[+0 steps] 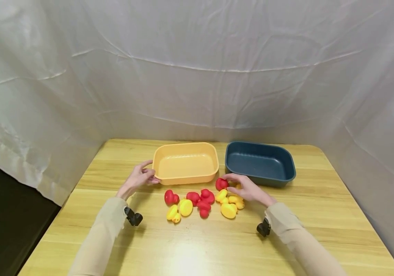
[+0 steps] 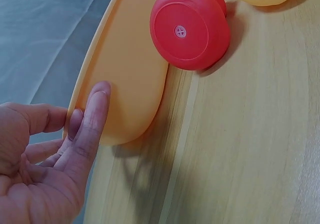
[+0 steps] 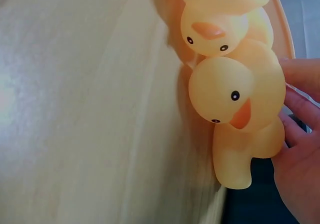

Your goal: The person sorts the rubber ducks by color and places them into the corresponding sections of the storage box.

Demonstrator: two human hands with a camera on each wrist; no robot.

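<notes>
My left hand (image 1: 143, 175) grips the left rim of the yellow bin (image 1: 186, 180), its fingers on both sides of the wall in the left wrist view. At the front of the dark blue bin, my right hand (image 1: 246, 188) has thumb and index finger around a red rubber duck (image 1: 221, 184). In the right wrist view, yellow rubber ducks (image 3: 220, 89) hide those fingertips. Other red ducks (image 1: 193, 197) lie in front of the yellow bin, mixed with yellow ducks (image 1: 185, 207). One red duck (image 2: 187, 31) shows its round base in the left wrist view.
The dark blue bin (image 1: 288, 178) stands to the right of the yellow one, a narrow gap between them. Both are on a wooden table (image 1: 190, 245) near its back edge. A pale curtain (image 1: 197, 96) hangs behind and at the sides.
</notes>
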